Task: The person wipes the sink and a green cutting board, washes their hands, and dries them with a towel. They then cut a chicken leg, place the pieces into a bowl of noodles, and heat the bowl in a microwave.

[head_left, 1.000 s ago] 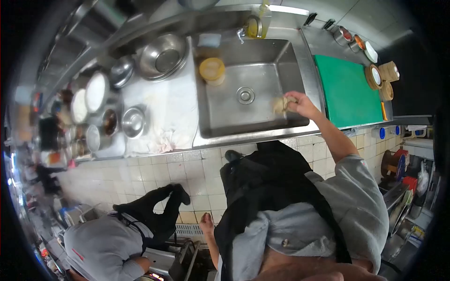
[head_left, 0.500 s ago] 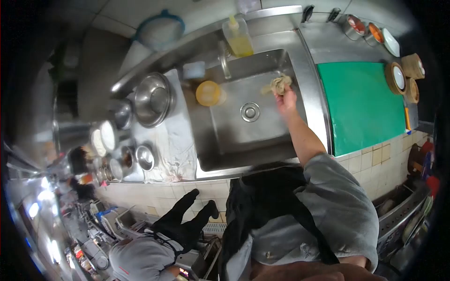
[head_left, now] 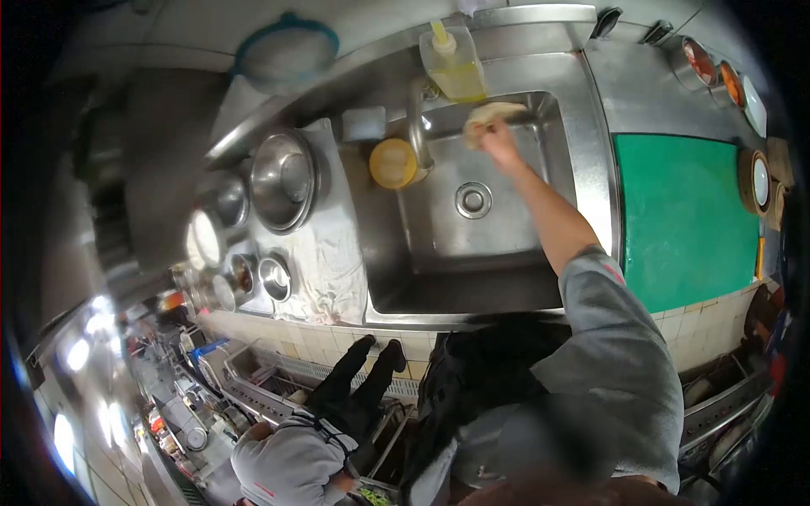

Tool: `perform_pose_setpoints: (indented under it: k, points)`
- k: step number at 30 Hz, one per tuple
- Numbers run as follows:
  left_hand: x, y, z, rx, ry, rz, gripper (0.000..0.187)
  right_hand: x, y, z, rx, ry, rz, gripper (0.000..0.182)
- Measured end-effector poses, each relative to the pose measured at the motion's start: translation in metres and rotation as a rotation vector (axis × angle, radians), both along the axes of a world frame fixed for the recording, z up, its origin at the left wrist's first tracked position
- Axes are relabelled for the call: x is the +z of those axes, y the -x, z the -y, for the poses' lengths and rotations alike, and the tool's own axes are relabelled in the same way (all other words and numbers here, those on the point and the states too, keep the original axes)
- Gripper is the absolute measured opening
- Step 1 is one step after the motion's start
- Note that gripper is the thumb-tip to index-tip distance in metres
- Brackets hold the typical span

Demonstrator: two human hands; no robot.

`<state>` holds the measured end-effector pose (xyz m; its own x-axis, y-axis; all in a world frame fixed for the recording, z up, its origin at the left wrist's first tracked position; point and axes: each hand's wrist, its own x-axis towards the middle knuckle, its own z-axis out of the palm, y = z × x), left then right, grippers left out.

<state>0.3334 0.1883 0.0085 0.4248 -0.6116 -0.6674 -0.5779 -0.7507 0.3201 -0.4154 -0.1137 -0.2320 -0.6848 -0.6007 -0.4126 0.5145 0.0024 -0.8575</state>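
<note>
My right hand (head_left: 499, 143) is closed on a beige cloth (head_left: 493, 117) at the upper part of the steel sink (head_left: 439, 297), against or close to its back wall. The drain (head_left: 473, 200) lies below and left of the hand. A yellow round container (head_left: 394, 163) sits at the sink's left side, beside the faucet (head_left: 417, 139). Just behind the cloth stands a clear bottle of yellow liquid (head_left: 456, 69). My left hand does not show in the head view.
Metal bowls (head_left: 283, 181) stand on a white cloth (head_left: 325, 261) left of the sink. A green board (head_left: 688, 223) lies to the right, with steamer baskets (head_left: 753, 181) and food tins (head_left: 695, 63) beyond. Another person (head_left: 291, 460) is at lower left.
My right hand and the cloth have moved left and back, from the sink's right side toward its back wall. The camera view has shifted, and the co-worker's legs and body appear in a different place.
</note>
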Motion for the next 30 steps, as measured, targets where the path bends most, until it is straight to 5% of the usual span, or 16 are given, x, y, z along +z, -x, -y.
perform_pose_setpoints:
  k: [3,8,10,14,16,20,25,30]
  points:
    - [-0.002,0.0,-0.003,0.0,-0.02,-0.035,0.034,0.018,-0.032,0.032,0.568,-0.064,-0.319,0.035]
    - [-0.01,0.03,0.036,0.002,0.018,-0.152,0.035,0.042,-0.072,0.041,0.777,0.072,-0.561,0.04]
    - [0.003,0.099,0.105,-0.267,0.098,-0.256,0.035,0.035,-0.077,0.023,0.819,-0.097,-0.43,0.042]
    - [-0.013,0.217,0.239,-0.346,0.206,-0.485,0.028,0.051,-0.104,-0.025,0.796,-0.158,-0.364,0.044]
    - [-0.032,0.293,0.292,-0.323,0.319,-0.709,0.033,0.048,-0.127,-0.05,0.59,-0.142,-0.242,0.044]
    - [-0.059,0.428,0.364,-0.501,0.237,-1.039,0.033,0.075,-0.149,-0.092,0.528,-0.215,-0.131,0.043]
    - [-0.107,0.574,0.412,-0.417,0.083,-1.036,0.051,0.112,-0.142,-0.117,0.419,-0.23,-0.137,0.043]
    - [-0.094,0.641,0.427,-0.34,-0.019,-0.978,0.042,0.134,-0.11,-0.102,0.395,-0.146,-0.33,0.042]
